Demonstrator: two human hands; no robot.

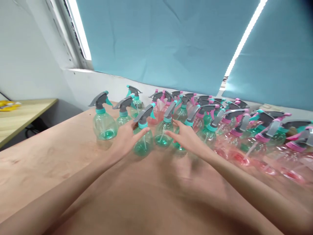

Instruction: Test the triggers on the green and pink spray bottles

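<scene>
Several spray bottles stand crowded on a plywood table [61, 169], green ones with teal collars at the left and pink ones at the right. My left hand [126, 138] curls round the side of a green spray bottle [143, 141] with a grey trigger, thumb on its shoulder. My right hand [187, 135] reaches among the bottles with fingers stretched, its fingertips touching a neighbouring green bottle [163, 132]. A lone green bottle [104, 124] stands farthest left.
Pink spray bottles [264, 143] fill the table's right side. Blue blinds [158, 42] hang over the window behind. A second wooden table [22, 114] with a yellow object [7, 105] stands at the left, a white wall behind it.
</scene>
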